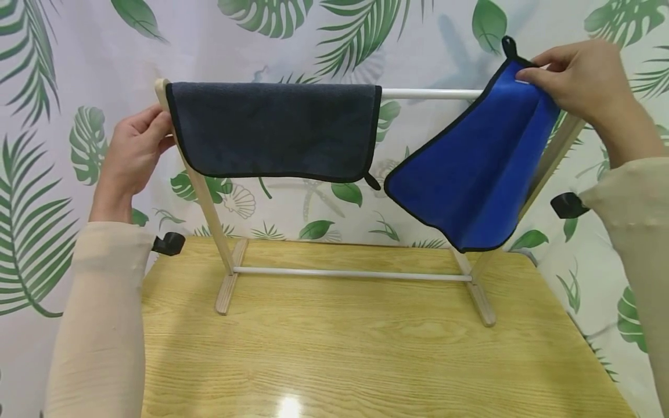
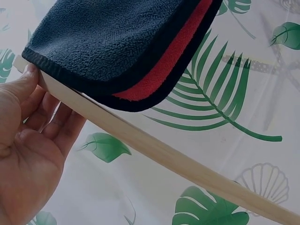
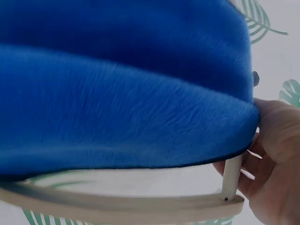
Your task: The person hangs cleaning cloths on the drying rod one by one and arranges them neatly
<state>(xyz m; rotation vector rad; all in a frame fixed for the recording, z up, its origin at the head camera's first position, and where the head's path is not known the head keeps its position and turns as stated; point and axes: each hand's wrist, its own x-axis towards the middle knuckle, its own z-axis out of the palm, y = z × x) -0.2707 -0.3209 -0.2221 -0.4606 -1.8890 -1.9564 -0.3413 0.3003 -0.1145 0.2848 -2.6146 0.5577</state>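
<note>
A rack stands on the table (image 1: 340,360), along its far edge. Its left foot (image 1: 226,296) is toward the far left corner of the table, and its right foot (image 1: 483,305) is toward the far right corner. A white lower rod (image 1: 350,273) joins the two sides near the table, and a white upper rod (image 1: 428,93) runs high above it.

The two hands are well apart. The left hand (image 1: 137,145) grips the left post (image 1: 206,212) near its top, with the thumb on one side and the fingers behind. Just beside this hand, a dark grey cloth (image 1: 272,130) with black border hangs over the upper rod; the left wrist view shows red on its inner side. Its small loop (image 1: 372,182) is at the lower right corner.

The right hand (image 1: 585,75) pinches a blue cloth (image 1: 475,162) by its upper part, beside a black loop (image 1: 509,46). This cloth hangs down in front of the right end of the rack, and partly covers the right post (image 1: 558,145). Whether it touches the upper rod, one cannot tell.
</note>
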